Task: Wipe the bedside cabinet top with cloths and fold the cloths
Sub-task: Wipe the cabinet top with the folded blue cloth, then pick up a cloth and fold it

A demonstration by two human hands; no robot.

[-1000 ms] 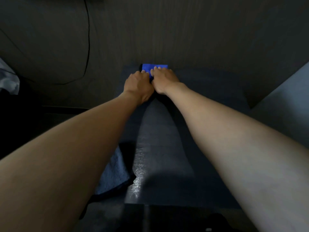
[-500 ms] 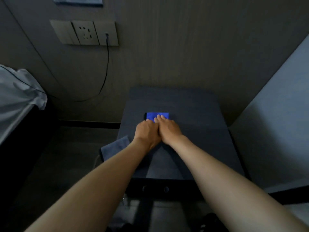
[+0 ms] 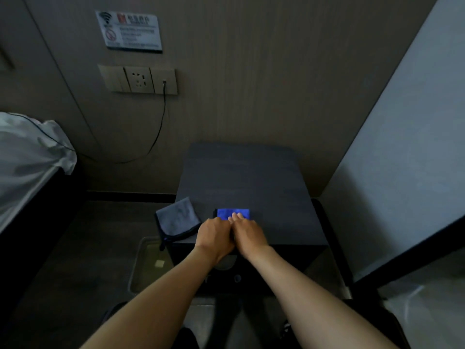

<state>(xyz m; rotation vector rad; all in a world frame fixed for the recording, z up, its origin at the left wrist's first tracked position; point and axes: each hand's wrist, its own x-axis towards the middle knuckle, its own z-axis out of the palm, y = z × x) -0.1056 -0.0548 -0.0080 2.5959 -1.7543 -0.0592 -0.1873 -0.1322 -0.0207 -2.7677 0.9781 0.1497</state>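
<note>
Pressing side by side, your left hand (image 3: pixel 214 235) and right hand (image 3: pixel 247 234) rest on the blue cloth (image 3: pixel 234 213) near the front edge of the bedside cabinet top (image 3: pixel 241 177). Your right fingers lie fairly straight over it; the left's grip I cannot tell. A grey cloth (image 3: pixel 177 219) overhangs the front-left corner.

Head view — downward, over cabinet (image 3: pixel 241 177)

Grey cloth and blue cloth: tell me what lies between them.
In the head view, only bare dark cabinet top separates the grey cloth from the blue cloth; the left hand sits just nearer.
</note>
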